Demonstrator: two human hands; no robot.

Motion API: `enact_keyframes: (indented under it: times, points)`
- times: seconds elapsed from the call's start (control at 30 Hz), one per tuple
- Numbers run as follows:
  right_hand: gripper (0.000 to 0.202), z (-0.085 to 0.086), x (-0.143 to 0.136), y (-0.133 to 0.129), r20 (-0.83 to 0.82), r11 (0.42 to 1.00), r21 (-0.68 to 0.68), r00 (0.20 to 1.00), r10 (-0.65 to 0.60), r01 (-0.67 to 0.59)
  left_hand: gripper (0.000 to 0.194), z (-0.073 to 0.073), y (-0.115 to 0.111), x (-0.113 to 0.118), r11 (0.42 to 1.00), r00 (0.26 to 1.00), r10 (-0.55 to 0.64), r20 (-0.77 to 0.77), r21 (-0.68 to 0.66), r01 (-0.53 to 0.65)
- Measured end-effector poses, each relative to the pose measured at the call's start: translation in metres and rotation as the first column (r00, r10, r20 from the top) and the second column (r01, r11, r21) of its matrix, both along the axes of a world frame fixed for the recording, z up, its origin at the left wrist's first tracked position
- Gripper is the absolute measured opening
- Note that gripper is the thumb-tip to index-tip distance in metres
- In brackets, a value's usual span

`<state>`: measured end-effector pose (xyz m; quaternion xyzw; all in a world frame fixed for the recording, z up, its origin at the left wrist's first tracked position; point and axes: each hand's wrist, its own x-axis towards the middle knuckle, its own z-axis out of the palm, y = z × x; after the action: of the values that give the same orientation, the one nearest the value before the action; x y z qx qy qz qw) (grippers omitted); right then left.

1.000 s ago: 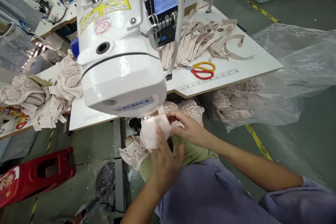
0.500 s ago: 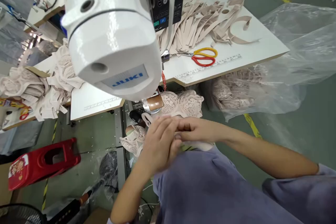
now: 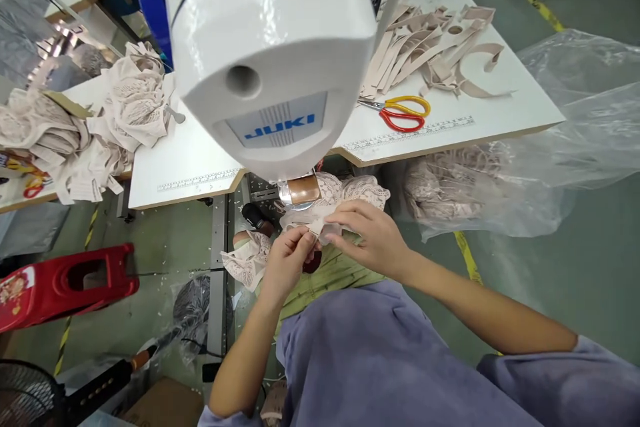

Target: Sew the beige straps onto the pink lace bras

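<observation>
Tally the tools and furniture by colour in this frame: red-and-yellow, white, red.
Red-and-yellow: 1, the scissors
White: 2, the sewing machine and the table
Red: 1, the plastic stool
Total: 4

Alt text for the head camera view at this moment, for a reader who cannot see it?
Two bare hands, left hand and right hand, pinch a pale beige lace fabric piece just below the head of a white JUKI sewing machine. Behind, yellow-and-red-handled scissors lie beside a heap of beige fabric strips on the white worktable.
</observation>
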<state>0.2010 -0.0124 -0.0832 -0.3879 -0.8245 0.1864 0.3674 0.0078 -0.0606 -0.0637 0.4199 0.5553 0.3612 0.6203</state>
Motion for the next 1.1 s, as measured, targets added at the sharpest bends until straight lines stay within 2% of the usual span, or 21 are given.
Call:
enact_keyframes:
  times: [0.13,0.23,0.33,0.43,0.53,0.63,0.7,0.73,0.8,0.83,0.87,0.93,1.0,1.07,1.1]
  points:
    - [0.020,-0.003,-0.007,-0.005,0.044,0.994,-0.097,0.998,0.049,-0.045,0.029,0.000,-0.004,0.002,0.990,0.975,0.019,-0.220,0.142,0.012]
    - [0.019,-0.002,-0.010,-0.005,0.043,0.988,-0.152,0.999,0.028,-0.021,0.031,-0.001,-0.004,0.002,0.984,0.958,0.026,-0.284,0.174,0.024]
    - [0.016,0.001,-0.011,-0.003,0.024,0.982,-0.185,0.999,0.044,-0.039,0.032,0.000,-0.004,0.001,0.987,0.952,0.027,-0.305,0.160,0.024]
    - [0.014,-0.002,-0.015,-0.004,-0.007,0.987,-0.152,0.999,0.043,-0.044,0.032,0.000,-0.003,0.003,0.989,0.952,0.026,-0.306,0.148,0.020]
    - [0.014,-0.011,-0.020,-0.011,-0.064,0.997,-0.080,0.998,0.016,-0.021,0.036,-0.004,0.001,0.005,0.988,0.959,0.057,-0.279,0.151,-0.014]
    - [0.018,-0.025,-0.012,-0.005,-0.052,0.990,-0.019,0.989,0.138,-0.139,0.039,-0.013,0.005,0.005,0.992,0.971,0.106,-0.216,0.084,-0.090]
    - [0.021,-0.030,0.008,0.019,0.019,0.987,-0.042,0.987,0.158,-0.157,0.040,-0.019,0.008,0.000,0.995,0.980,0.100,-0.172,0.006,-0.100]
    - [0.024,-0.031,0.022,0.038,0.070,0.995,-0.057,0.994,0.088,-0.084,0.040,-0.022,0.009,-0.002,0.996,0.985,0.086,-0.152,-0.025,-0.091]
    - [0.032,-0.027,0.056,0.086,0.195,0.977,-0.051,0.961,-0.194,0.208,0.039,-0.024,0.009,-0.008,0.996,0.991,0.065,-0.120,-0.060,-0.072]
    - [0.038,-0.024,0.072,0.113,0.274,0.938,-0.017,0.904,-0.329,0.347,0.038,-0.024,0.009,-0.009,0.995,0.993,0.058,-0.106,-0.072,-0.066]
    - [0.041,-0.020,0.087,0.139,0.372,0.907,0.004,0.841,-0.392,0.421,0.037,-0.023,0.009,-0.010,0.995,0.995,0.058,-0.087,-0.080,-0.065]
    - [0.042,-0.015,0.108,0.184,0.580,0.884,-0.017,0.725,-0.371,0.466,0.037,-0.020,0.008,-0.010,0.994,0.997,0.072,-0.038,-0.082,-0.075]
    - [0.041,-0.012,0.119,0.212,0.708,0.890,-0.041,0.641,-0.295,0.454,0.038,-0.016,0.007,-0.009,0.993,0.996,0.092,0.018,-0.080,-0.091]
    - [0.041,-0.012,0.124,0.218,0.754,0.900,-0.052,0.607,-0.249,0.433,0.039,-0.013,0.006,-0.009,0.989,0.989,0.120,0.082,-0.093,-0.112]
    - [0.042,-0.011,0.125,0.213,0.755,0.904,-0.059,0.611,-0.237,0.423,0.039,-0.012,0.006,-0.009,0.987,0.985,0.136,0.108,-0.104,-0.125]
